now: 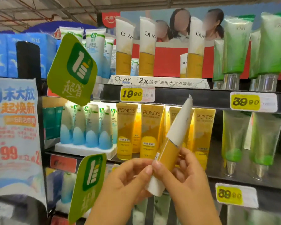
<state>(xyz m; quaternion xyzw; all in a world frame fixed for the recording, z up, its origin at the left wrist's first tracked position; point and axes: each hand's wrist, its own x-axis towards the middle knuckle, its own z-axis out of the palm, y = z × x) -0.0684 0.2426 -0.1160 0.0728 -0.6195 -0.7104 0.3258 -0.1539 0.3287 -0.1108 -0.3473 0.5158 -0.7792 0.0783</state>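
Observation:
A white and yellow cleanser tube (170, 146) is tilted in front of the shop shelves, its crimped white end pointing up and right, its white cap at the bottom. My left hand (125, 181) pinches the tube near the cap with thumb and fingers. My right hand (185, 176) grips the yellow lower part from the right, thumb across the front. Matching white and yellow Olay tubes (124, 46) stand upright on the top shelf.
Yellow Pond's tubes (150, 132) fill the middle shelf behind the held tube, blue and white tubes (86, 125) to their left, green tubes (237, 46) at the right. Green promo tags (72, 69) stick out from the shelf edges. A paper poster (13, 127) hangs at far left.

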